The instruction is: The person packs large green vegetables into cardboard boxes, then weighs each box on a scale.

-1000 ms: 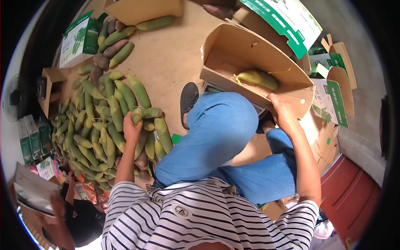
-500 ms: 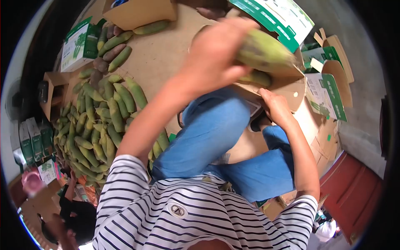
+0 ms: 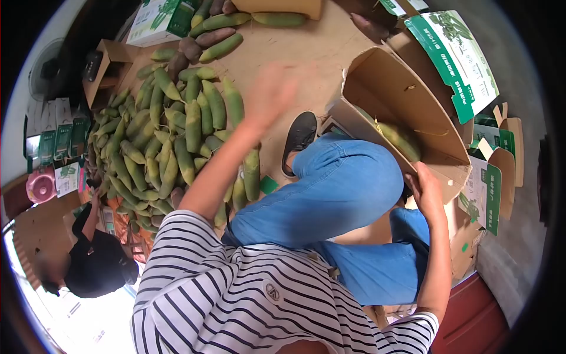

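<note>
An open cardboard box [image 3: 377, 76] stands beyond my raised knee, with green radish-like vegetables [image 3: 398, 138] lying inside along its near wall. My right hand [image 3: 424, 183] grips the near edge of that box. Blurred by motion, my left hand [image 3: 274, 94] is over the floor between the box and a big pile of green vegetables [image 3: 159, 141]; its fingers are smeared and no vegetable shows in it.
Green-and-white printed boxes [image 3: 457, 65] stand at the right, and another [image 3: 159, 23] at the upper left. A red panel [image 3: 471, 312] is at the lower right. A person in black [image 3: 97, 265] is at the lower left beside a pink round object [image 3: 41, 186].
The hand that held a large green vegetable over the box has moved left toward the pile, without it. The view has shifted, and more of the box's inside shows.
</note>
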Demonstrator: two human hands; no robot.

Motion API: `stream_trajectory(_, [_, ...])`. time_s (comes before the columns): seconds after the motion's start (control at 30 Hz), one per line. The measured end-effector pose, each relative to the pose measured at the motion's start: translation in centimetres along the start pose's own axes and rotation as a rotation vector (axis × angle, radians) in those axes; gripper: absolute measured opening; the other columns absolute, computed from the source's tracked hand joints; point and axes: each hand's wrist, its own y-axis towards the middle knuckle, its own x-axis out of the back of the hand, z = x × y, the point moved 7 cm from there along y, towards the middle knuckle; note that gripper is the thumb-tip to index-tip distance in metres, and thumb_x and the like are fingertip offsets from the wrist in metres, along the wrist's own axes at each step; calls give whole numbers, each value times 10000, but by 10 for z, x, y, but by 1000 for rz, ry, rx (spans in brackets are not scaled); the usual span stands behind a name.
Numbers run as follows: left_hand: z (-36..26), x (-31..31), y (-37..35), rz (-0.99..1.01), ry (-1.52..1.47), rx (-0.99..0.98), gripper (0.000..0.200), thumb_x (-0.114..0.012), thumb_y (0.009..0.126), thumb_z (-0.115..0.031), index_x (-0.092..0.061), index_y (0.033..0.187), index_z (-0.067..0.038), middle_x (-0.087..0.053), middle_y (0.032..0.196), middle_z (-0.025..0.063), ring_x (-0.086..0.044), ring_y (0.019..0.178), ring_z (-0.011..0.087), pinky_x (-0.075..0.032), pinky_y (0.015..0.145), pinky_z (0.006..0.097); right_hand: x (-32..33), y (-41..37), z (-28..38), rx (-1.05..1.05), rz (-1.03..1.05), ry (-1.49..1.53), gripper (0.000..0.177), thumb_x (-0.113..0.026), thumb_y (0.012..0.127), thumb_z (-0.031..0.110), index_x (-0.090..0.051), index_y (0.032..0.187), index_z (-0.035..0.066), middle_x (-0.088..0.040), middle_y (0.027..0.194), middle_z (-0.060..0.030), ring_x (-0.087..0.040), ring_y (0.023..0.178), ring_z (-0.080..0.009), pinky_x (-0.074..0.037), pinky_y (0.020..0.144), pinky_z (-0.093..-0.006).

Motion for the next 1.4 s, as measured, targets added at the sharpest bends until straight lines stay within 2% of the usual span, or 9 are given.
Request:
stream_trajectory(0.23, [339, 146, -207, 138, 853, 820, 676, -715, 752, -273, -452, 1291, 40, -500, 1295, 251, -447, 1243, 379, -376, 1033, 427, -3, 1, 3, -27, -2, 10, 191, -614, 863, 77, -539, 1035, 43, -598, 898, -195, -579, 834, -409, -461, 702, -438])
stream_trajectory(0.3, [381, 157, -249, 197, 563, 1021, 729, -736, 743, -327, -442, 1290, 54, -514, 1283, 254, -479, 1223, 375, -402, 1013, 431, -3, 2, 3, -26, -16, 4, 193, -614, 865, 81, -540, 1040, 46, -598, 893, -194, -582, 834, -405, -462, 702, -435])
stream_trajectory(0.53, [371, 128, -268, 349, 630, 1348, 918, -777, 638, -524, -469, 1285, 49, -564, 1246, 243, -550, 1159, 374, -461, 953, 426, -4, 2, -4, -55, 3, -24, 213, -613, 869, 87, -543, 1068, 53, -609, 907, -181, -593, 841, -391, -467, 704, -427])
stream_trajectory(0.7, [377, 113, -289, 39, 376, 1298, 808, -779, 639, -503, -559, 1196, 40, -617, 1155, 215, -611, 1061, 352, -501, 876, 409, -3, 2, -2, -70, 4, -35, 229, -620, 868, 113, -548, 1080, 61, -615, 964, -181, -594, 885, -395, -476, 726, -435])
stream_trajectory(0.8, [307, 74, -266, -164, -342, 1423, 668, -753, 729, -397, -554, 1169, 64, -630, 1090, 156, -636, 941, 269, -517, 801, 354, -3, 1, -4, -45, -25, -54, 221, -622, 859, 125, -549, 1057, 60, -614, 973, -173, -595, 908, -385, -482, 745, -447])
stream_trajectory(0.9, [237, 45, -226, -68, -649, 1314, 542, -718, 798, -269, -533, 1207, 35, -619, 1086, 127, -619, 952, 209, -504, 808, 323, 0, 2, -1, 13, -51, -64, 193, -608, 858, 115, -529, 1026, 60, -610, 962, -157, -595, 906, -371, -482, 744, -450])
stream_trajectory(1.2, [-125, -17, 37, 416, -290, -222, 673, -731, 668, -223, -497, 1259, -4, -556, 1119, 159, -545, 1083, 292, -431, 949, 382, 0, -1, -2, 13, -30, -78, 211, -607, 858, 117, -513, 1039, 65, -607, 963, -151, -594, 902, -368, -478, 731, -459])
stream_trajectory(1.3, [-168, -76, 52, 603, -283, -459, 614, -715, 706, -238, -505, 1237, -9, -542, 1107, 181, -537, 1058, 333, -445, 922, 400, -4, -4, -9, 18, -33, -73, 218, -606, 856, 105, -519, 1051, 65, -610, 975, -161, -593, 912, -377, -478, 738, -459])
stream_trajectory(1.4, [-167, -85, 52, 419, -204, -589, 535, -686, 762, -218, -517, 1226, -12, -542, 1111, 165, -542, 1048, 330, -451, 906, 397, -3, -3, -6, 25, -62, -31, 232, -603, 848, 71, -527, 1067, 68, -608, 985, -174, -587, 915, -392, -477, 741, -453])
